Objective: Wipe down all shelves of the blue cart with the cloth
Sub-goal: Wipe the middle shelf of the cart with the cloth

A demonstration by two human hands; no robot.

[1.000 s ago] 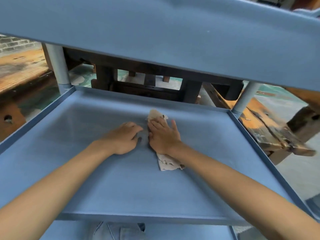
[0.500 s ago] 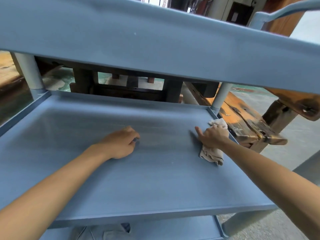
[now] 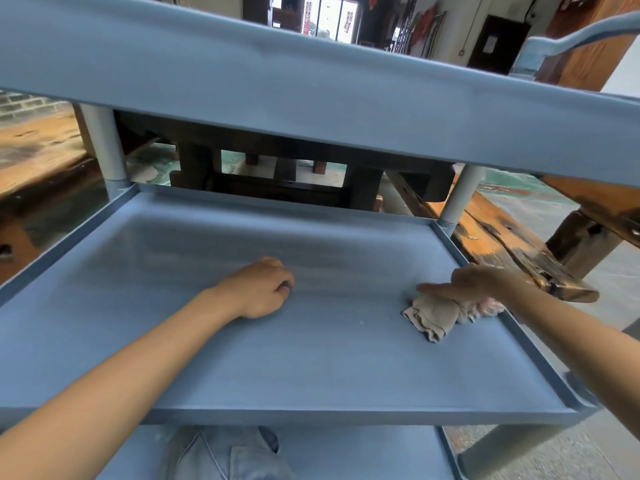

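Note:
The blue cart's middle shelf (image 3: 311,368) fills the view, with the top shelf (image 3: 311,88) overhanging it. A crumpled beige cloth (image 3: 433,315) lies on the middle shelf near its right rim. My right hand (image 3: 474,284) presses flat on the cloth, fingers stretched out to the left. At the shelf's centre rests my left hand (image 3: 261,287), its fingers loosely curled and holding nothing. Below the front edge shows the bottom shelf (image 3: 363,455).
Grey posts (image 3: 104,147) (image 3: 460,195) carry the top shelf at the back corners. The cart handle (image 3: 568,39) rises at the upper right. Dark wooden benches (image 3: 519,251) and table legs stand behind and to the right. My denim-clad knee (image 3: 225,455) is under the shelf.
My right hand has swept the cloth from the shelf's middle to the right rim, then drawn it a little toward me. The left hand has stayed in place.

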